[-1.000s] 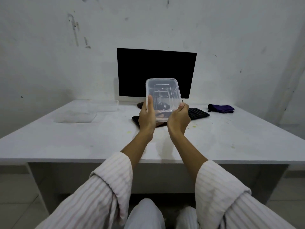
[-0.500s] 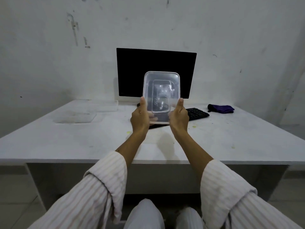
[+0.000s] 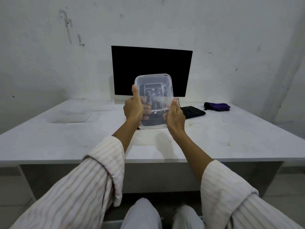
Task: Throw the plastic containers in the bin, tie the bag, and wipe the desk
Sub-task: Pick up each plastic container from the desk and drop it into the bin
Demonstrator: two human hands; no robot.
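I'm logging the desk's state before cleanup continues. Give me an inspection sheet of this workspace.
Surface: white desk, small yellowish specks near the right side.
Job's things: clear container held up over the desk; more clear plastic pieces lie back left; purple cloth back right; no bin seen.
Clutter: monitor, keyboard.
Hands: left hand and right hand grip the container's sides.
Cables: thin black cable by the keyboard.
Surroundings: scuffed white wall.

- Both arms reached forward, forearms bare, striped sleeves bunched at the elbows.
- The left hand point(image 3: 133, 107) was closed in a grip, thumb pointing up.
- The right hand point(image 3: 174, 115) was clenched likewise, thumb raised, level with the left.
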